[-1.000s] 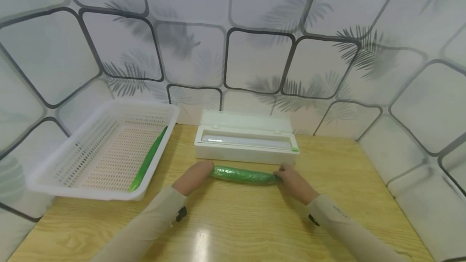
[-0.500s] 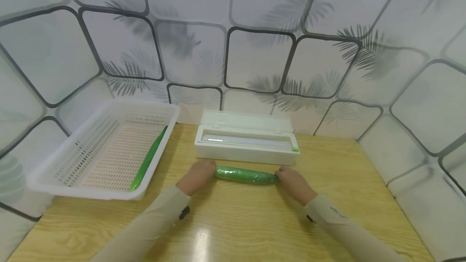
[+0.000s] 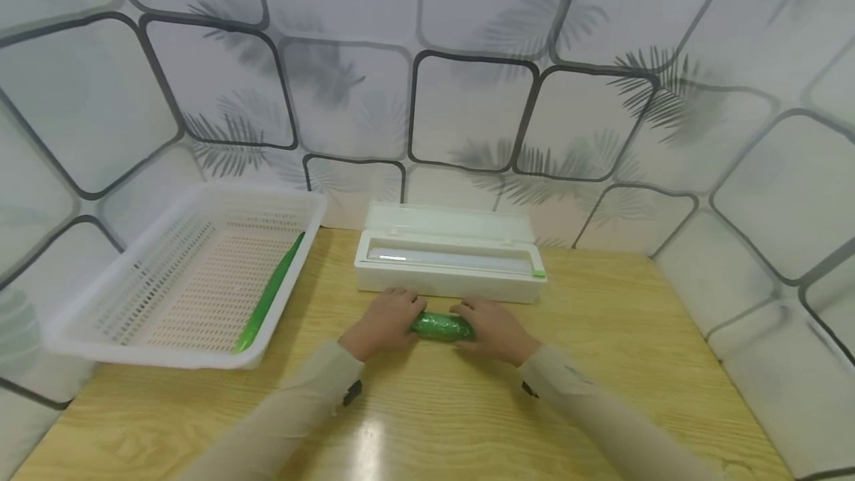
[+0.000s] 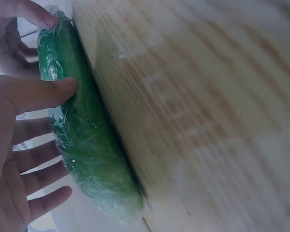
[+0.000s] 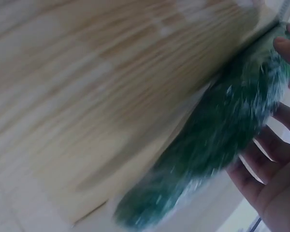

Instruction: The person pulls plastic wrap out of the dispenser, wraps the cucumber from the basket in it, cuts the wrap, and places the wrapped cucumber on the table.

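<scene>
A cucumber (image 3: 442, 326) wrapped in clear plastic film lies across the wooden table. My left hand (image 3: 387, 321) holds it left of its middle; in the left wrist view the thumb (image 4: 63, 89) presses the near side and the fingers spread along the far side. From the right, my right hand (image 3: 496, 332) grips it, its fingers (image 5: 261, 159) behind the cucumber in the right wrist view. Loose film bunches at the cucumber's ends. In the head view, both hands hide the ends. Just behind them stands a white cling film dispenser (image 3: 447, 282) with its lid raised.
To the left stands a white perforated basket (image 3: 154, 358) with a long green cucumber (image 3: 267, 295) along its right side. Patterned wall panels (image 3: 474, 110) border the wooden table (image 3: 427, 421) at the back and sides.
Both hands have moved inward from the cucumber's ends toward its middle, so less of it shows between them in the head view. Dispenser and basket have stayed put.
</scene>
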{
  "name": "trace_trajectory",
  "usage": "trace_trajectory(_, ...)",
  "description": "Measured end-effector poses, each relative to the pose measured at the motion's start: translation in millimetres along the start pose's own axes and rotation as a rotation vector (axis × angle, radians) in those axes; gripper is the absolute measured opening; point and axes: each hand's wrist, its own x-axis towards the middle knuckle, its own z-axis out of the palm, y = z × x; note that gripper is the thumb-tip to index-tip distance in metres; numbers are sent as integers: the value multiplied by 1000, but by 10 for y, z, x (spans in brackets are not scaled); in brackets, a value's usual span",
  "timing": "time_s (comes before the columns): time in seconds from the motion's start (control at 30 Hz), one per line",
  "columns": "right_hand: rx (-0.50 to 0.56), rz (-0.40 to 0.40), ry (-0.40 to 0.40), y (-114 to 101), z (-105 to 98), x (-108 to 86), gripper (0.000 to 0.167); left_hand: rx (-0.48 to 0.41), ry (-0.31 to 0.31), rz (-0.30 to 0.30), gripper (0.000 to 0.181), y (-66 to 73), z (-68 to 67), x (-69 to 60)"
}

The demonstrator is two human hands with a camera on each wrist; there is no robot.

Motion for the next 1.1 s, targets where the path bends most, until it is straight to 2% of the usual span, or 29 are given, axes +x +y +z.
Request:
trace_trajectory(0.13,-14,4,4,-44,57,67,52,-14,6,13,41,4,30,25)
trace_trajectory(0.2,-21,11,3,-44,85,77,50,-34,28,17,42,-12,19,26)
trace_trajectory(0.27,-20,23,0,-33,104,76,49,-39,98,20,43,-46,-9,34)
trace_trajectory(0.43,32,67,-6,25,71,-2,48,2,369,-16,39,-185,-120,99)
trace_trajectory(0.5,45,89,-3,64,24,-70,48,19,425,-53,36,-250,-144,128)
trace_trajectory(0.57,41,112,-5,115,-40,-156,48,23,435,-91,34,-320,-139,152)
trace_trajectory(0.67,37,153,-5,225,-150,-315,49,6,402,-141,32,-414,-110,175)
trace_trajectory(0.8,60,184,34,429,-364,-549,48,-10,404,-169,26,-509,-55,173)
trace_trajectory(0.97,60,202,143,764,-668,-823,44,10,476,-173,21,-560,1,151)
trace_trajectory(1.1,63,262,201,1064,-869,-959,41,13,546,-183,19,-574,19,158)
